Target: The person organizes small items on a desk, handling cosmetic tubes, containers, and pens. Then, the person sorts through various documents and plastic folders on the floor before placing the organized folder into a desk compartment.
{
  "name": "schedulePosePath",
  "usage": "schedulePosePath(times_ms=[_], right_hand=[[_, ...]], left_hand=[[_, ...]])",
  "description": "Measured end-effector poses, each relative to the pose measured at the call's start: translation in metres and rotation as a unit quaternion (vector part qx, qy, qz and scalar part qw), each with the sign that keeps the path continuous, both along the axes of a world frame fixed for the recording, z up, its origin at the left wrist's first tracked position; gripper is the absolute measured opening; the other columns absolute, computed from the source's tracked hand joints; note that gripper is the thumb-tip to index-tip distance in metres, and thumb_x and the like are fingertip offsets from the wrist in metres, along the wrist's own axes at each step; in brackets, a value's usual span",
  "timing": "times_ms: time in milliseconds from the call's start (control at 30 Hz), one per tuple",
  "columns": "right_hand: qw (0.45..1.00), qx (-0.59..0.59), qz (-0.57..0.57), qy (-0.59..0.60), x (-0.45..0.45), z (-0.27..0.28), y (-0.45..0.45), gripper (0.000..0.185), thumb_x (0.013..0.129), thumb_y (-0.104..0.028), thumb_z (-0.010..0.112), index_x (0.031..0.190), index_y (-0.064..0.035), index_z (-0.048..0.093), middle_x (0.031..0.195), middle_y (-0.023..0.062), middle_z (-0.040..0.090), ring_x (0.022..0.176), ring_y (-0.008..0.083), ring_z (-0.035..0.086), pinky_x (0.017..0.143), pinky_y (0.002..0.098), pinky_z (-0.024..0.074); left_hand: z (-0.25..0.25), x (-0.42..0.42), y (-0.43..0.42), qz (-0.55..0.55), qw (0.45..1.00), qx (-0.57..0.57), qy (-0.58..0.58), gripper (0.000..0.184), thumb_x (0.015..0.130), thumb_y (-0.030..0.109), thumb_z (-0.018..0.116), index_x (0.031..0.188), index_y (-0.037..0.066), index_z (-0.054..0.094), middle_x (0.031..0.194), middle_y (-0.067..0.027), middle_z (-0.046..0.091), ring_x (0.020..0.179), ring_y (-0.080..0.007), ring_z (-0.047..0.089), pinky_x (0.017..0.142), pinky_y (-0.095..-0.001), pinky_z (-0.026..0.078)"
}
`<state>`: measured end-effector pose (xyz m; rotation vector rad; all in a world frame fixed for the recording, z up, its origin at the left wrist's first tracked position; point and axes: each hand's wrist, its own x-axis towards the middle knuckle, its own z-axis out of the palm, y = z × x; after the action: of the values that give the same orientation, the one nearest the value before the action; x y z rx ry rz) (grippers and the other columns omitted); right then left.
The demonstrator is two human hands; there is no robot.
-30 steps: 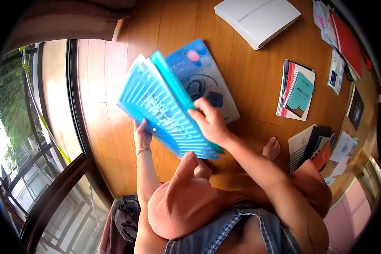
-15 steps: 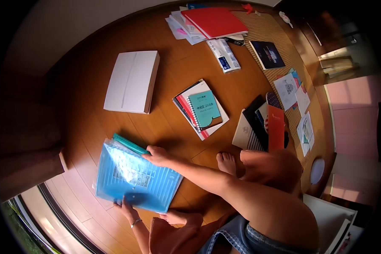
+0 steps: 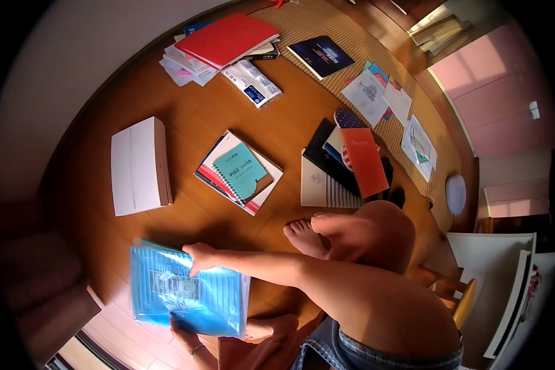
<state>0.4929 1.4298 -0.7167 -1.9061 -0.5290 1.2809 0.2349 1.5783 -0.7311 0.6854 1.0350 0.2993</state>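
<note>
A blue translucent plastic folder (image 3: 225,305) with a printed banknote-like picture is held in front of me by both hands. My right hand (image 3: 199,256) grips its upper edge, thumb over the front and the other fingers hidden behind. At the lower edge, my left hand (image 3: 182,332), with a bracelet at the wrist, pinches the folder between thumb and hidden fingers. A sliver of green folder (image 3: 148,245) shows behind its top edge. Just above lies a small stack with a teal spiral notebook (image 3: 240,169) on top.
A white box (image 3: 137,166) lies on the wooden floor at left. Further off are a red folder (image 3: 227,38) on papers, a plastic-wrapped packet (image 3: 251,83) and a dark book (image 3: 322,57). An orange booklet (image 3: 364,161) tops a pile by my foot. An open white drawer (image 3: 496,265) stands at right.
The view has swung, shifting the floor items leftward and the left-hand ones downward. Both hands keep hold of the blue folder, and less of the green one shows behind it.
</note>
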Motion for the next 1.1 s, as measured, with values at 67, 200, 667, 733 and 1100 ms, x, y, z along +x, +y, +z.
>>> schedulePosePath(times_ms=[67, 200, 667, 733, 1100], right_hand=[[0.995, 0.055, -0.075, 0.032, 0.008, 0.007, -0.007, 0.06, 0.054, -0.015, 0.08, 0.103, 0.0022, 0.049, 0.09, 0.0172, 0.059, 0.086, 0.0278, 0.058, 0.072, 0.034, 0.0448], [0.981, 0.118, -0.147, 0.043, 0.03, 0.043, -0.016, 0.063, 0.057, -0.011, 0.078, 0.11, 0.0035, 0.048, 0.101, 0.0179, 0.059, 0.094, 0.0266, 0.057, 0.078, 0.0317, 0.0446], [0.989, 0.129, -0.075, -0.017, 0.061, 0.13, -0.027, 0.056, 0.067, -0.031, 0.073, 0.101, 0.0052, 0.047, 0.097, 0.0215, 0.055, 0.093, 0.0293, 0.054, 0.078, 0.0319, 0.044], [0.988, 0.145, -0.042, 0.008, 0.057, 0.117, -0.023, 0.063, 0.071, -0.042, 0.067, 0.106, 0.0055, 0.046, 0.1, 0.0214, 0.055, 0.097, 0.0286, 0.054, 0.08, 0.0314, 0.0432], [0.923, 0.166, 0.044, 0.343, 0.05, 0.062, -0.007, 0.035, 0.089, -0.028, 0.047, 0.112, -0.0037, 0.057, 0.103, 0.0055, 0.06, 0.089, 0.0122, 0.054, 0.079, 0.0252, 0.0423]], left_hand=[[0.02, 0.012, 0.008, -0.034, 0.999, 0.006, -0.01, 0.046, 0.085, 0.038, 0.05, 0.115, 0.003, 0.051, 0.112, -0.009, 0.053, 0.1, -0.0218, 0.051, 0.088, -0.0334, 0.04], [0.092, 0.065, -0.011, 0.066, 0.996, 0.051, -0.034, 0.065, 0.083, 0.046, 0.052, 0.129, 0.003, 0.035, 0.126, -0.011, 0.041, 0.113, -0.0262, 0.041, 0.096, -0.0367, 0.034], [0.078, 0.074, 0.038, -0.07, 0.994, 0.082, 0.0, 0.038, 0.079, 0.018, 0.059, 0.108, -0.005, 0.052, 0.098, -0.0112, 0.057, 0.091, -0.0204, 0.054, 0.081, -0.0318, 0.045], [0.078, 0.057, 0.034, -0.048, 0.997, 0.065, 0.012, 0.042, 0.077, 0.02, 0.06, 0.109, -0.006, 0.051, 0.1, -0.0115, 0.056, 0.092, -0.0208, 0.054, 0.082, -0.0323, 0.045], [0.064, 0.0, -0.025, 0.12, 0.992, 0.032, 0.01, 0.043, 0.071, 0.017, 0.063, 0.107, -0.004, 0.052, 0.098, -0.009, 0.058, 0.092, -0.0207, 0.055, 0.084, -0.034, 0.044]])
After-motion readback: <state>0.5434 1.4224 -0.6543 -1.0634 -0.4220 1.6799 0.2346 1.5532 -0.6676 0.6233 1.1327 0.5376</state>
